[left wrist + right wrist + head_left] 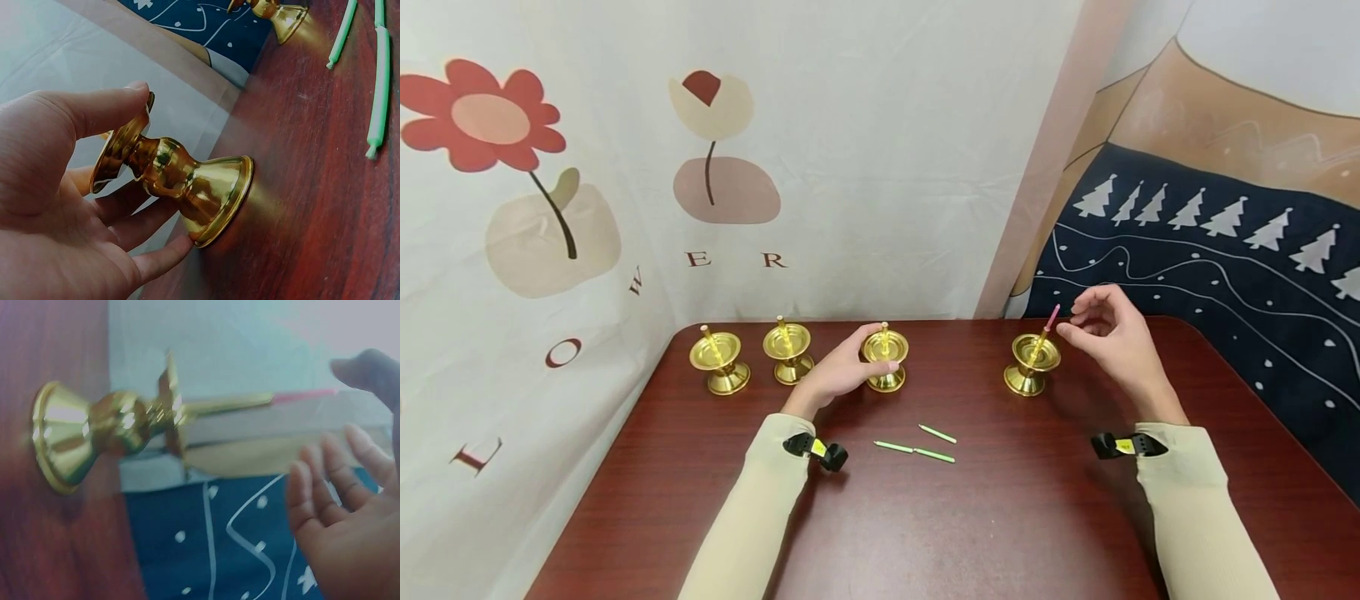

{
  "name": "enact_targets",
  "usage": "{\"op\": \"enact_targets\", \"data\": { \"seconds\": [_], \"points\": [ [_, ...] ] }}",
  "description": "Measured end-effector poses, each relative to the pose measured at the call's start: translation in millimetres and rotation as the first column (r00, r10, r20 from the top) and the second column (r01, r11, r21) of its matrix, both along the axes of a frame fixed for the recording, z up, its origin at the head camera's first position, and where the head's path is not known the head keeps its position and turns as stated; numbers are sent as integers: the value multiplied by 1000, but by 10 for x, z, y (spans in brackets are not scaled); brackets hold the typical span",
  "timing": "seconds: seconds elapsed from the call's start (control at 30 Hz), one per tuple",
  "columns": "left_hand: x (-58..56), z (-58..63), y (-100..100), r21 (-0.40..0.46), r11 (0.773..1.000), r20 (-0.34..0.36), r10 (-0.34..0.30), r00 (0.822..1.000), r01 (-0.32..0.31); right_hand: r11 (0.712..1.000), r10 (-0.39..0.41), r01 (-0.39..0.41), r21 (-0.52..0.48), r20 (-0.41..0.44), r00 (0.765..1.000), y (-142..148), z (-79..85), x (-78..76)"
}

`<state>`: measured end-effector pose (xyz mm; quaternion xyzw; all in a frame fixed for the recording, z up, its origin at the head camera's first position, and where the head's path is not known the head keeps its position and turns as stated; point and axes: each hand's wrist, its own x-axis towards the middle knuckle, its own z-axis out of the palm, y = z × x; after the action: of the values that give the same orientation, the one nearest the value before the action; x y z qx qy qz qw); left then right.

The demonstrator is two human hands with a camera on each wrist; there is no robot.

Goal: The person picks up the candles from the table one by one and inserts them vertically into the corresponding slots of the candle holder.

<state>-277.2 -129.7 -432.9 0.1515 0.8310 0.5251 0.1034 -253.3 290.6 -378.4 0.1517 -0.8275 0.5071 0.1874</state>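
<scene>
At the table's middle, my left hand [842,367] grips a brass candle holder [887,381], thumb on its dish rim and fingers behind it, as the left wrist view shows. The holder's base [215,200] stands on the tabletop. On the right, a second brass candle holder [1025,381] has a pink candle [1053,317] upright, leaning slightly, in its tube. My right hand [1112,333] is beside that candle with fingers loosely bent and nothing between them. In the right wrist view, the thumb is close to the pink candle's tip [312,395].
Two more brass holders, a far-left one [727,382] and its neighbour [790,368], stand left of my left hand. Several green candles [934,456] lie on the dark red table [970,533] between my arms. A printed cloth [887,167] hangs behind the table's back edge.
</scene>
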Motion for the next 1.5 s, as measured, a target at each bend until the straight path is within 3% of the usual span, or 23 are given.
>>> {"op": "enact_targets", "data": {
  "seconds": [0.2, 0.43, 0.6, 0.77, 0.93, 1.3, 1.5],
  "points": [
    [-6, -26, 36, 73, 996, 19, -45, 999, 44, 994, 70, -79, -74, -115, 991, -210, 164, 136],
    [-3, -65, 79, 158, 984, 47, -94, 994, 85, 971, 239, -237, 33, -127, 963, -537, 159, 212],
    [13, -72, 110, 182, 980, 58, -99, 993, 87, 926, 347, -344, 157, 7, 938, -822, -35, 189],
    [24, -62, 139, 185, 978, 65, -108, 992, 95, 877, 420, -448, 174, 176, 890, -1026, -251, 170],
    [27, -47, 167, 159, 983, 56, -105, 993, 95, 841, 437, -501, 203, 290, 851, -1104, -429, 137],
    [39, -15, 190, 119, 989, 65, -94, 994, 86, 735, 476, -600, 318, 389, 789, -1171, -624, 124],
    [41, -20, 184, 123, 988, 63, -100, 993, 92, 705, 474, -610, 362, 400, 784, -1198, -664, 139]
  ]
}}
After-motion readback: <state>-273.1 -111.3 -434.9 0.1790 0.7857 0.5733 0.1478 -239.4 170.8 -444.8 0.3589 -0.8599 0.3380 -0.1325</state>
